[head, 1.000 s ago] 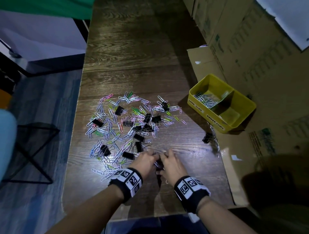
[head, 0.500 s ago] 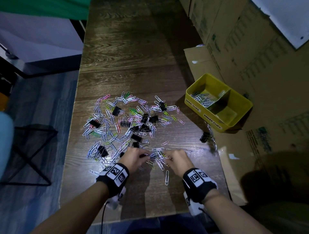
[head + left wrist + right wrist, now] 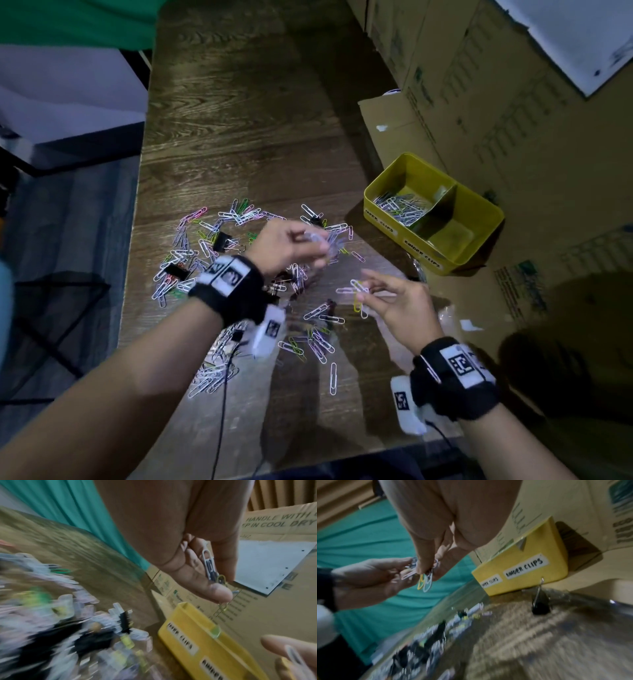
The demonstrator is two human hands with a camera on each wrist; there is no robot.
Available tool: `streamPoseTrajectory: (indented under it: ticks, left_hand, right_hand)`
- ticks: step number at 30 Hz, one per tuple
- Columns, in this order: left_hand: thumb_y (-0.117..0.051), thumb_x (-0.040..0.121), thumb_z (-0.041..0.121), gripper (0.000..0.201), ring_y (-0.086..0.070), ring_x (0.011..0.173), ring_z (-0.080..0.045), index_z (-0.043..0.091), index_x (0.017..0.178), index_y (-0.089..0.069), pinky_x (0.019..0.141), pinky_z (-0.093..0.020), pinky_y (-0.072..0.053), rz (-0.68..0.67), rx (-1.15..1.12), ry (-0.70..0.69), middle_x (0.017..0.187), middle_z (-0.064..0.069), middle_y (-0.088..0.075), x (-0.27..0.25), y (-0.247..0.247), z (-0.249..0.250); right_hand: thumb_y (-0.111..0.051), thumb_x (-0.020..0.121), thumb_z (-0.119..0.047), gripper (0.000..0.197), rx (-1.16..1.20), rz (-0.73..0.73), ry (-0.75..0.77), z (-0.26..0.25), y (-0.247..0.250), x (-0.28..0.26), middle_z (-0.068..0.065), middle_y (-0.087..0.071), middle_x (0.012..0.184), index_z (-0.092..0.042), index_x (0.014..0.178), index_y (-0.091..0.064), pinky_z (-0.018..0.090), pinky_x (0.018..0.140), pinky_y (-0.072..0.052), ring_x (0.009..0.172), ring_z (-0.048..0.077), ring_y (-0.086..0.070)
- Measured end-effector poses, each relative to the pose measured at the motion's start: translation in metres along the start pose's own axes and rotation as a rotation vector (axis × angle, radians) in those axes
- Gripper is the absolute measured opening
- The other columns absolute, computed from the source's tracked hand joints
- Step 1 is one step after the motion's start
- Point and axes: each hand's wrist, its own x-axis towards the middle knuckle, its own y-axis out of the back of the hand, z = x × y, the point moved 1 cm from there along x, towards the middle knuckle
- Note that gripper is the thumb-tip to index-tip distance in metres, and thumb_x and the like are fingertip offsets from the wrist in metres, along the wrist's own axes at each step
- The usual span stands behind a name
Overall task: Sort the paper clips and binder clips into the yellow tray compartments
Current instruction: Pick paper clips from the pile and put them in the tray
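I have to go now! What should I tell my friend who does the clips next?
Left hand: raised over the pile, pinching a few paper clips.
Right hand: also raised, pinching paper clips, one of them yellow.
Tray: on the table's right. Its paper-clip side holds some clips; its binder-clip side looks empty.
Done: some paper clips sorted.
Left: drop both handfuls in the paper-clip side, then sort the pile and the lone binder clip near the tray.

Looks like a storeroom or stockroom here: stacked printed cardboard cartons [image 3: 513, 102] crowd a wooden table [image 3: 246, 120], green curtain [image 3: 75, 20] hanging behind.
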Motion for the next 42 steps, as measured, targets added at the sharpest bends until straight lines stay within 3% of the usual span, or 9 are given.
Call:
streamPoseTrajectory:
  ticks: [6, 10, 14, 17, 21, 28, 35, 39, 42]
  left_hand:
    - [-0.067, 0.077, -0.008, 0.01, -0.06, 0.049, -0.016, 0.0, 0.083, -0.066, 0.055, -0.025, -0.056, 0.011, -0.017, -0.106, 0.059, -0.007, -0.066, 0.096, -0.058, 0.044]
    - [-0.071, 0.08, 0.013, 0.012, -0.065, 0.073, -0.017, 0.013, 0.091, -0.072, 0.078, -0.026, -0.054, 0.039, 0.586, -0.137, 0.083, -0.007, -0.07, 0.139, -0.084, 0.036]
    - [-0.057, 0.089, 0.022, 0.021, -0.061, 0.098, -0.025, 0.013, 0.103, -0.069, 0.084, -0.027, -0.043, -0.096, 1.004, -0.213, 0.104, -0.011, -0.068, 0.144, -0.093, 0.025]
    - [-0.05, 0.094, 0.027, 0.028, -0.059, 0.088, -0.027, 0.005, 0.091, -0.067, 0.073, -0.029, -0.039, -0.207, 1.044, -0.244, 0.093, -0.014, -0.067, 0.137, -0.089, 0.011]
    - [-0.059, 0.088, 0.037, 0.029, -0.061, 0.085, -0.024, 0.011, 0.095, -0.07, 0.079, -0.033, -0.047, -0.265, 1.059, -0.349, 0.093, -0.01, -0.068, 0.125, -0.076, -0.007]
    - [-0.06, 0.089, 0.029, 0.024, -0.06, 0.097, -0.023, 0.013, 0.104, -0.069, 0.088, -0.033, -0.046, -0.277, 1.069, -0.365, 0.103, -0.008, -0.067, 0.096, -0.063, -0.024]
    - [-0.057, 0.09, 0.016, 0.028, -0.054, 0.116, -0.022, 0.013, 0.117, -0.064, 0.102, -0.032, -0.041, -0.176, 0.948, -0.501, 0.129, -0.009, -0.056, 0.064, -0.05, -0.022]
    - [-0.058, 0.088, 0.015, 0.021, -0.06, 0.096, -0.016, 0.015, 0.107, -0.068, 0.088, -0.023, -0.045, 0.013, 0.894, -0.549, 0.109, -0.005, -0.063, 0.032, -0.018, -0.018]
    - [-0.061, 0.087, 0.019, 0.016, -0.06, 0.084, -0.014, 0.014, 0.099, -0.069, 0.079, -0.022, -0.043, -0.082, 1.02, -0.303, 0.095, -0.004, -0.066, -0.004, 0.019, -0.028]
  right_hand:
    - [-0.077, 0.071, 0.002, 0.041, 0.159, 0.179, 0.104, -0.028, 0.027, 0.01, -0.009, -0.071, 0.076, -0.028, 0.098, -0.069, 0.015, 0.074, -0.052, 0.071, 0.001, -0.063]
    - [-0.078, 0.071, -0.002, 0.035, 0.131, 0.252, 0.142, -0.037, 0.041, 0.018, -0.003, -0.07, 0.081, -0.023, 0.098, -0.07, 0.013, 0.072, -0.05, 0.07, 0.001, -0.062]
    - [-0.078, 0.072, -0.003, 0.034, 0.086, 0.303, 0.143, -0.041, 0.052, 0.032, -0.006, -0.071, 0.084, -0.026, 0.095, -0.07, 0.014, 0.074, -0.051, 0.074, 0.002, -0.064]
    - [-0.078, 0.073, -0.004, 0.031, 0.026, 0.329, 0.136, -0.045, 0.061, 0.057, -0.009, -0.07, 0.086, -0.02, 0.098, -0.07, 0.011, 0.072, -0.05, 0.072, -0.005, -0.063]
    - [-0.077, 0.074, -0.005, 0.03, -0.114, 0.394, 0.09, -0.045, 0.072, 0.109, 0.005, -0.071, 0.09, -0.008, 0.103, -0.07, 0.015, 0.073, -0.052, 0.07, 0.004, -0.062]
    - [-0.072, 0.081, -0.013, 0.022, -0.666, 0.189, -0.049, -0.032, 0.059, 0.157, 0.011, -0.067, 0.104, -0.012, 0.103, -0.07, 0.03, 0.092, -0.051, 0.088, 0.02, -0.064]
    - [-0.078, 0.076, -0.028, 0.044, -0.736, -0.002, -0.058, -0.035, 0.041, 0.144, 0.006, -0.069, 0.104, -0.014, 0.116, -0.065, 0.032, 0.095, -0.05, 0.094, 0.019, -0.064]
    - [-0.069, 0.085, -0.028, 0.029, -0.701, -0.038, 0.107, -0.053, 0.023, 0.124, 0.001, -0.07, 0.096, -0.018, 0.113, -0.067, 0.031, 0.092, -0.052, 0.088, 0.013, -0.064]
    - [-0.066, 0.086, -0.021, 0.024, -0.647, -0.118, 0.209, -0.066, 0.0, 0.098, -0.002, -0.07, 0.087, -0.019, 0.11, -0.069, 0.022, 0.08, -0.051, 0.078, 0.008, -0.062]
